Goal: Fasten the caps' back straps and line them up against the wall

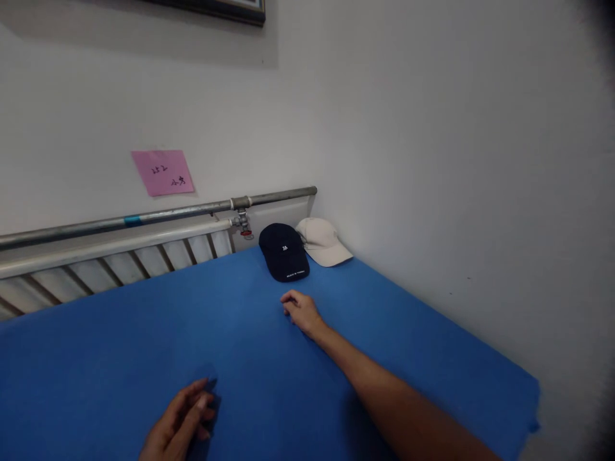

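A black cap point(284, 250) with a small white emblem and white lettering on its brim lies near the far corner of the blue table point(230, 339). Beside it, partly behind its right edge, rests a cream cap point(323, 242). My right hand point(301, 312) reaches over the table just in front of the black cap's brim, apart from it. Its fingers are loosely bent, with nothing visible in them. At the lower left, my left hand point(180, 419) hovers low over the table or rests on it; I cannot tell which. Its fingers are a little apart and hold nothing visible.
Along the back edge run a white radiator point(115, 259) and a metal pipe point(192, 211), with a red-handled valve point(245, 233) near the caps. A pink note point(163, 173) is on the back wall below a dark frame point(230, 9). The right wall point(456, 192) borders the table.
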### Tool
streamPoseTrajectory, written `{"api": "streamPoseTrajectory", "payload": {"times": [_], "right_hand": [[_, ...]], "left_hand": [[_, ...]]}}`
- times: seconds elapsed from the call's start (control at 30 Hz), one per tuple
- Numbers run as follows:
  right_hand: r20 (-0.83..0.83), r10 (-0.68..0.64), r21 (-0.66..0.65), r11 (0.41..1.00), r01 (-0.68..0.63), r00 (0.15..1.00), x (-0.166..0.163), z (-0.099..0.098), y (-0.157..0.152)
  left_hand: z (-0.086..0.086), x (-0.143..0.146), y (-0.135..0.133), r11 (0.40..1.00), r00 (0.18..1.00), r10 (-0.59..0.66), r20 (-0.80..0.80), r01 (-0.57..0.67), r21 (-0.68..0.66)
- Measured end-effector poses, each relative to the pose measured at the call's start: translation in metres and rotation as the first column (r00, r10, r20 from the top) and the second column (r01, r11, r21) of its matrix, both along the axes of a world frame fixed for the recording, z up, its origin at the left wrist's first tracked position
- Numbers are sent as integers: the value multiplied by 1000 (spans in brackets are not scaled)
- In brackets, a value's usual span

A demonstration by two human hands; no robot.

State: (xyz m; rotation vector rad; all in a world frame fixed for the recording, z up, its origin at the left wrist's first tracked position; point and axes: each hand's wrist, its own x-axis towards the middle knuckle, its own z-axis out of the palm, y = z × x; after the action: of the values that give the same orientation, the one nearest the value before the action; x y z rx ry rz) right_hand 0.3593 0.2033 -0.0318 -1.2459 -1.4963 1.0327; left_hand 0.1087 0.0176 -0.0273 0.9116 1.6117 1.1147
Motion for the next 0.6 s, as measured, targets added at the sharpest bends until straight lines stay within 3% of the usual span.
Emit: {"api": "streamPoseTrajectory", "payload": {"times": [0.17,0.23,0.33,0.43,0.53,0.6], "right_hand": [[112,7,36,999,-11,994,3,16,-11],[121,50,74,996,-59,991,1,23,-23],[124,138,85,985,-149,983,-5,25,-32],[340,144,133,971,-199,929,-13,21,-33],[424,134,97,976,-193,896,-17,22,-38],[455,125,84,980,-182,882,-18,26,-41]], "left_hand": [[8,14,-1,993,997,70,20,-71,93],[13,10,-1,968,972,190,136,-209,141],[16,-20,-3,830,841,496,217,-533,166],[17,-62,-17,617,645,725,241,-764,189],[18,-88,-38,405,445,838,316,-895,188],[18,-95,-48,308,346,855,385,-938,158]]}}
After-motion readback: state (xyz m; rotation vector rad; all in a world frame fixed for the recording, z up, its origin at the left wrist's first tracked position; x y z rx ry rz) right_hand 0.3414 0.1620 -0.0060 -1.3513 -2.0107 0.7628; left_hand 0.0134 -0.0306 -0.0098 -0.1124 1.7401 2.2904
